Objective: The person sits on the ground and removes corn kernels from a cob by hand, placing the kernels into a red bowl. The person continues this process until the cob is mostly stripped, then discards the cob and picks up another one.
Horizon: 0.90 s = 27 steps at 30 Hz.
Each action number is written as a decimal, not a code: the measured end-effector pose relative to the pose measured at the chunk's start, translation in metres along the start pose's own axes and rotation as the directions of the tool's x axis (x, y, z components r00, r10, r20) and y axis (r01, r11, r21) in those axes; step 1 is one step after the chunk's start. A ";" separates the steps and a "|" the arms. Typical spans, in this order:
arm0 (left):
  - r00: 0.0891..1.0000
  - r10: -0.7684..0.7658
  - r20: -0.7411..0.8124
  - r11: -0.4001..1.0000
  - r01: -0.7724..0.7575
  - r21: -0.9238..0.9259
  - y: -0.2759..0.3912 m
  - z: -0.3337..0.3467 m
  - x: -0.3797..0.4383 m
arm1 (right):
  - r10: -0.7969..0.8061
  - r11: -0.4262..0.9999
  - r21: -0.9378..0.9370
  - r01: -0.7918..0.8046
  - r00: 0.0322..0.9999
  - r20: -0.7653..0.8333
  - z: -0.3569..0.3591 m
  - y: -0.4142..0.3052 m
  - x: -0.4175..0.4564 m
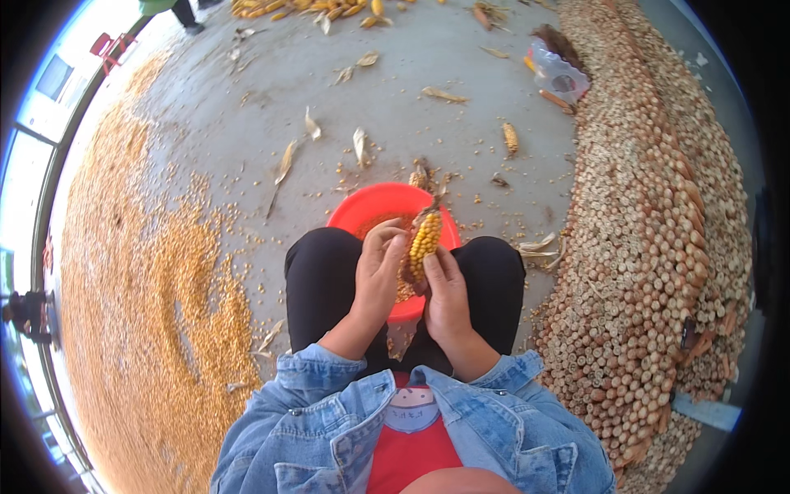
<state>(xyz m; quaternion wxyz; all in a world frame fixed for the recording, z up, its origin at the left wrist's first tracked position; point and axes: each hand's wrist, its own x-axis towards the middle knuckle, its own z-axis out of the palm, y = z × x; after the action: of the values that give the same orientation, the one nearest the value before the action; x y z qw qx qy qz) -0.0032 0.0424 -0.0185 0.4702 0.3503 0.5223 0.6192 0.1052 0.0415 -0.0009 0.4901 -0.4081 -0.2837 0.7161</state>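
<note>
A partly shelled ear of corn [427, 237] stands tilted over the basin, with yellow kernels facing me and reddish-brown bare cob along its left side. My right hand [447, 295] grips its lower part, thumb on the kernels. Close to its left side is my left hand [378, 267], fingers loosely spread and holding nothing; whether its fingertips touch the cob is unclear. Beneath both hands, a red plastic basin [350, 207] sits between my knees with loose kernels [404, 290] inside, partly hidden by the hands and the ear.
Loose kernels [142, 321] spread widely on the left. Bare cobs [623, 247] form a long stacked pile on the right. Husks [360, 147], a small ear [510, 138] and a plastic bag [558, 71] lie on the floor ahead. Unshelled ears [296, 7] are heaped farther off.
</note>
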 end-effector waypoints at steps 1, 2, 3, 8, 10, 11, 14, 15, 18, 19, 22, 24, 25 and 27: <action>0.999 -0.052 0.010 0.998 0.052 -0.032 0.002 0.002 -0.002 | -0.005 1.000 -0.015 0.004 1.000 -0.017 -0.002 -0.002 0.000; 0.992 -0.122 0.015 0.987 0.122 -0.107 0.004 0.003 -0.003 | -0.023 1.000 0.020 0.022 1.000 0.018 -0.007 0.001 0.001; 0.991 -0.137 0.001 0.986 0.136 -0.091 0.005 0.003 -0.005 | -0.035 0.999 0.014 0.035 0.999 0.014 -0.008 0.001 0.004; 0.987 -0.161 -0.021 0.959 0.152 -0.239 0.006 0.000 -0.010 | 0.019 0.993 0.112 -0.029 0.996 0.090 -0.014 -0.001 0.005; 0.976 -0.211 0.052 0.901 0.215 -0.377 0.013 0.000 -0.009 | 0.043 0.966 0.250 -0.066 0.994 0.098 -0.007 -0.008 0.003; 0.970 -0.221 0.105 0.863 0.245 -0.443 0.013 -0.002 -0.010 | 0.081 0.950 0.294 -0.105 0.992 0.093 -0.005 -0.011 0.002; 0.951 -0.269 0.149 0.801 0.308 -0.513 0.012 -0.002 -0.009 | 0.165 0.923 0.337 -0.183 0.983 0.083 -0.007 -0.013 0.004; 0.951 -0.266 0.155 0.800 0.308 -0.515 0.012 -0.003 -0.008 | 0.169 0.923 0.333 -0.191 0.981 0.094 -0.009 -0.012 0.005; 0.950 -0.266 0.163 0.792 0.312 -0.525 0.011 -0.005 -0.008 | 0.194 0.924 0.318 -0.212 0.977 0.087 -0.009 -0.012 0.006; 0.949 -0.273 0.159 0.786 0.316 -0.532 0.011 -0.005 -0.008 | 0.191 0.921 0.325 -0.213 0.977 0.097 -0.009 -0.012 0.006; 0.945 -0.289 0.154 0.766 0.325 -0.555 0.013 -0.004 -0.007 | 0.201 0.919 0.333 -0.211 0.977 0.063 -0.007 -0.012 0.007; 0.941 -0.300 0.160 0.756 0.336 -0.562 0.012 -0.004 -0.006 | 0.233 0.925 0.319 -0.206 0.971 -0.048 0.004 -0.018 0.005; 0.937 -0.307 0.166 0.753 0.345 -0.560 0.012 -0.005 -0.006 | 0.214 0.893 0.386 -0.231 0.973 0.088 -0.005 -0.015 0.007; 0.932 -0.316 0.180 0.769 0.362 -0.527 0.011 -0.007 -0.004 | 0.135 0.813 0.496 -0.303 0.928 0.346 -0.019 -0.012 0.015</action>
<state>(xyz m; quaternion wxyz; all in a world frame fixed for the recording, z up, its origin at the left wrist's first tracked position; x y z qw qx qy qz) -0.0105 0.0358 -0.0094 0.6755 0.1243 0.3565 0.6333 0.1241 0.0599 -0.0051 0.4505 -0.1718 -0.0901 0.8715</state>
